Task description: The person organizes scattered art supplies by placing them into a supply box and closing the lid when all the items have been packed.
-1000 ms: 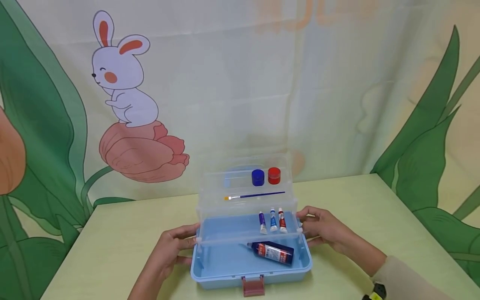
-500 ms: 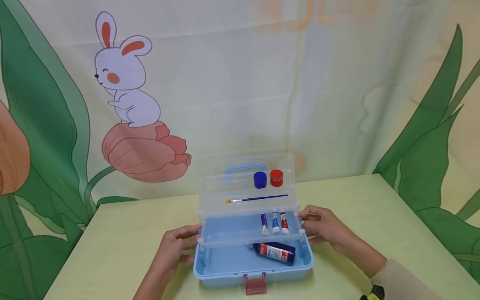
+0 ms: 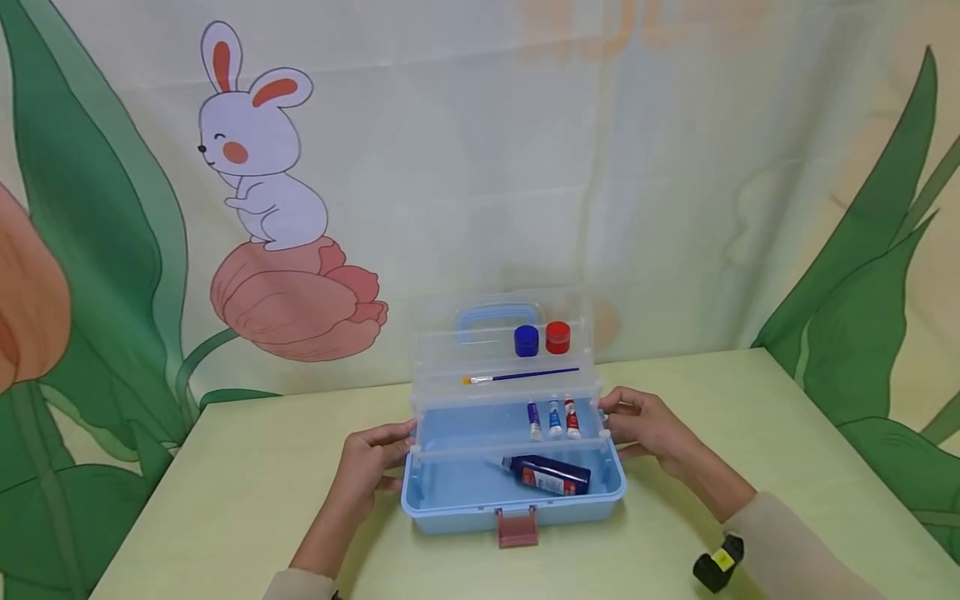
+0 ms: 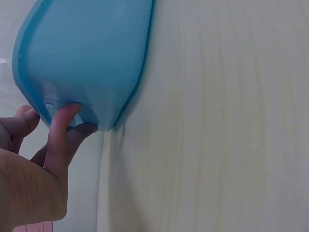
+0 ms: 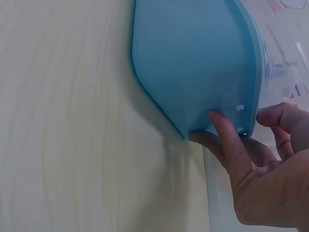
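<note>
A light blue plastic art box (image 3: 450, 523) stands open on the table, its clear fold-out trays (image 3: 442, 385) raised at the back. My left hand (image 3: 363, 467) grips its left end, with fingers against the wall in the left wrist view. At the opposite end, my right hand (image 3: 648, 429) holds the box the same way. A dark blue bottle (image 3: 551, 477) lies in the bottom. In the trays are purple (image 3: 534, 421), blue (image 3: 555, 418) and red (image 3: 572, 418) paint tubes, a paintbrush (image 3: 525, 375), a blue jar (image 3: 527, 342) and a red jar (image 3: 557, 338).
A pale yellow-green table (image 3: 247, 500) carries the box. Behind its back edge hangs a cloth (image 3: 450, 167) printed with a rabbit and leaves. A pink latch (image 3: 517, 529) hangs from the box front, and a blue handle (image 3: 498, 313) shows through the clear lid.
Both hands have moved the box away from me, toward the back of the table. The bottle has rolled a little, its label now lower. The head view has shifted slightly.
</note>
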### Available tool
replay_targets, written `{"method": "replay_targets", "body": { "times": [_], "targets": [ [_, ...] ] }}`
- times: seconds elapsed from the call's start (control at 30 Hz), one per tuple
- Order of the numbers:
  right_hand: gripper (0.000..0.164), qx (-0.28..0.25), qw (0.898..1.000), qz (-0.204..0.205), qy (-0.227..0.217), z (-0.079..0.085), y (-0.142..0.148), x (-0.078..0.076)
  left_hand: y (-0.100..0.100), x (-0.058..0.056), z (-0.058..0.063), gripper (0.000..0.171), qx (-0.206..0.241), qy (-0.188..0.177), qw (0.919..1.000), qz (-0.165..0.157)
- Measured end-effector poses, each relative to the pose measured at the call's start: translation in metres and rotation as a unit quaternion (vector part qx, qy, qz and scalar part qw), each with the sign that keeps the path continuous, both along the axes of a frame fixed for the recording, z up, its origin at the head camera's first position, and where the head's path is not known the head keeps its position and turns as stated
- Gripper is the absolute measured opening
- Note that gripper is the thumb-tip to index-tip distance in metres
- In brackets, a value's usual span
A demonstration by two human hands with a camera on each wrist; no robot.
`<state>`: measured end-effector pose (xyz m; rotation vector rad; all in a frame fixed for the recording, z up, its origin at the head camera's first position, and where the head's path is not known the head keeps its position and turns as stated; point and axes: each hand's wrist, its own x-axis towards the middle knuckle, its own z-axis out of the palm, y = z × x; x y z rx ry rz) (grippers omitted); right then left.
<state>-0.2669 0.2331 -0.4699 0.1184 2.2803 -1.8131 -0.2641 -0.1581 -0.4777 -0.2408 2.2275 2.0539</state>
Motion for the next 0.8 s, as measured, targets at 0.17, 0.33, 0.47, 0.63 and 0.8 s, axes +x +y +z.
{"method": "replay_targets", "body": {
  "times": [0.17, 0.33, 0.47, 0.63, 0.8],
  "targets": [
    [0.022, 0.004, 1.000, 0.002, 0.002, -0.001, 0.001, -0.004, 0.001, -0.002, -0.002, 0.025, 0.000, 0.001, 0.9999, 0.011],
    [0.022, -0.004, 1.000, 0.009, 0.006, -0.003, 0.003, -0.003, 0.003, -0.002, -0.003, 0.022, 0.002, 0.002, 0.9998, 0.017],
    [0.020, -0.010, 1.000, 0.012, 0.008, -0.006, 0.005, -0.002, 0.004, -0.001, -0.003, 0.020, 0.001, 0.005, 0.9999, 0.016],
    [0.011, -0.013, 1.000, 0.012, 0.019, -0.009, 0.006, -0.001, 0.004, 0.000, -0.004, 0.013, 0.006, 0.010, 0.9997, 0.023],
    [0.029, -0.053, 0.998, 0.029, 0.007, -0.014, 0.012, 0.000, 0.003, 0.002, -0.007, 0.017, 0.015, 0.001, 0.9999, 0.009]
  ]
}}
